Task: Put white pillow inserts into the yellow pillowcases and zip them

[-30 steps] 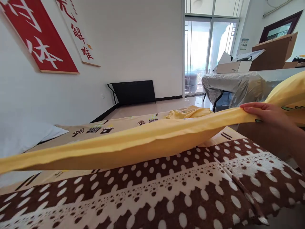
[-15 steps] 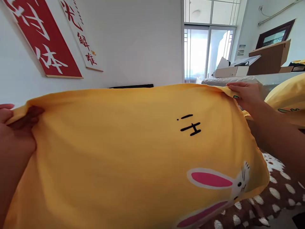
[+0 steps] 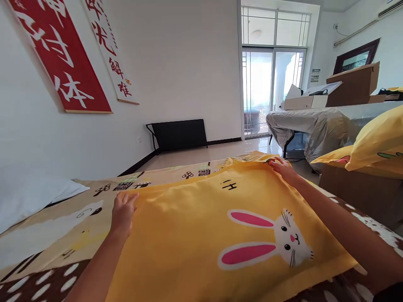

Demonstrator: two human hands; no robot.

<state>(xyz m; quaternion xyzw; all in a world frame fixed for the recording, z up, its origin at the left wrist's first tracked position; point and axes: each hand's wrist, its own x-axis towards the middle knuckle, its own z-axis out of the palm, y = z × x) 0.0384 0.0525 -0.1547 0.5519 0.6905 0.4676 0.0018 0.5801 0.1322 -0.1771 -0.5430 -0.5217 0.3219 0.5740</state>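
Observation:
A yellow pillowcase [image 3: 201, 226] with a white and pink rabbit print lies flat on the bed in front of me. My left hand [image 3: 123, 211] holds its far left corner, fingers curled on the edge. My right hand [image 3: 281, 167] rests on its far right corner, fingers pressed down on the cloth. Under it are a beige printed sheet [image 3: 63, 226] and a brown blanket with white dots [image 3: 28, 285].
A white pillow [image 3: 28, 193] lies at the left. Yellow pillows [image 3: 374, 147] are stacked at the right. Behind stand a table under plastic wrap [image 3: 315, 121] with cardboard boxes [image 3: 352, 84], a black rack [image 3: 178, 133] by the wall, and glass doors.
The pillowcase, held up and stretched between both hands, has been lowered and spread flat on the bed. Both hands moved forward and down with its far corners.

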